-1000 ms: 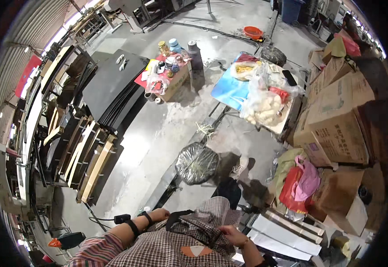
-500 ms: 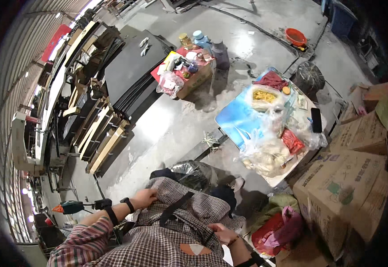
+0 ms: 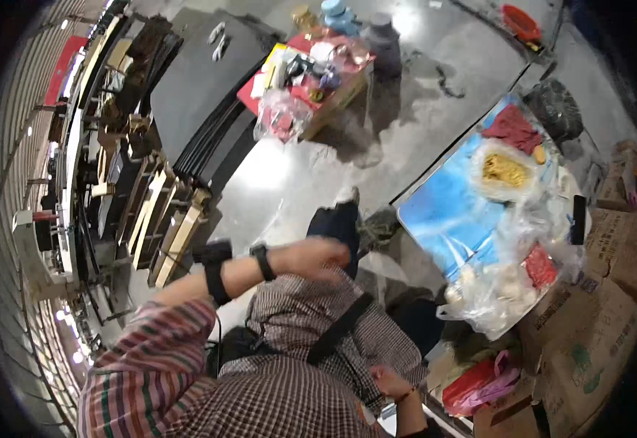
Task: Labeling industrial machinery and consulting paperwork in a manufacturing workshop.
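A brown-and-white checked apron point(image 3: 300, 303) with a dark strap point(image 3: 340, 327) across it covers my lap. My left hand point(image 3: 322, 259) is over the apron's far part, in front of a dark-trousered knee; motion smears its fingers. Black bands circle that wrist and forearm, below a striped sleeve point(image 3: 151, 358). At the apron's right edge, my right hand point(image 3: 394, 383) has its fingers curled on the cloth. A thin bracelet is on its wrist.
On the right stands a low blue-topped table point(image 3: 442, 212) with a yellow food tray point(image 3: 504, 169), plastic bags and a phone point(image 3: 578, 219). Cardboard boxes point(image 3: 588, 350) crowd the near right. Ahead is a red-topped box point(image 3: 256, 91) with small items; dark sheets point(image 3: 194, 95) are stacked left.
My left hand has let go of the apron cloth and moved right and away from me. My right hand has shifted slightly right. The view has turned.
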`<act>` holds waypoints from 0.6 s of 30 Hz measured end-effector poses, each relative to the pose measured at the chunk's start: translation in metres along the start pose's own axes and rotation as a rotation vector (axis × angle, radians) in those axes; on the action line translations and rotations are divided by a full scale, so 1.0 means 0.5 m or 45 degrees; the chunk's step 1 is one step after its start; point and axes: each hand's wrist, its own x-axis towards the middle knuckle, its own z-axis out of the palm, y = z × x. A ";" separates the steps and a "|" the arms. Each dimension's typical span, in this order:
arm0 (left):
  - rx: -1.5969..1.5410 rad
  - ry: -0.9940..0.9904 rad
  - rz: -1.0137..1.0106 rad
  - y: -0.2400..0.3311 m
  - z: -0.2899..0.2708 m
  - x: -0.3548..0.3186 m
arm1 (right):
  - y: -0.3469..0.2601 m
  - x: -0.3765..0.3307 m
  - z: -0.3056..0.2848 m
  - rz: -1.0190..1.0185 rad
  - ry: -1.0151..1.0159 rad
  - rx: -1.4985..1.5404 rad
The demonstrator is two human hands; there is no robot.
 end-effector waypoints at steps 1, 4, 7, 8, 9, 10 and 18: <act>-0.342 0.199 0.096 0.059 -0.089 0.064 | 0.033 0.048 -0.023 -0.010 -0.025 -0.293; -0.527 0.545 0.718 0.120 -0.254 0.157 | -0.056 0.126 -0.029 0.079 -0.150 -0.790; -0.496 0.829 1.303 0.152 -0.332 0.177 | -0.179 0.145 -0.015 0.068 -0.095 -0.876; -0.487 0.851 1.413 0.140 -0.327 0.190 | -0.199 0.158 -0.023 -0.040 0.058 -0.735; -0.490 0.880 1.473 0.122 -0.303 0.199 | -0.222 0.172 -0.044 -0.137 0.131 -0.923; -0.454 0.916 1.534 0.108 -0.284 0.193 | -0.237 0.193 -0.062 -0.256 0.198 -1.129; -0.437 1.055 1.894 0.030 -0.055 0.209 | -0.294 0.205 -0.121 -0.360 0.733 -1.334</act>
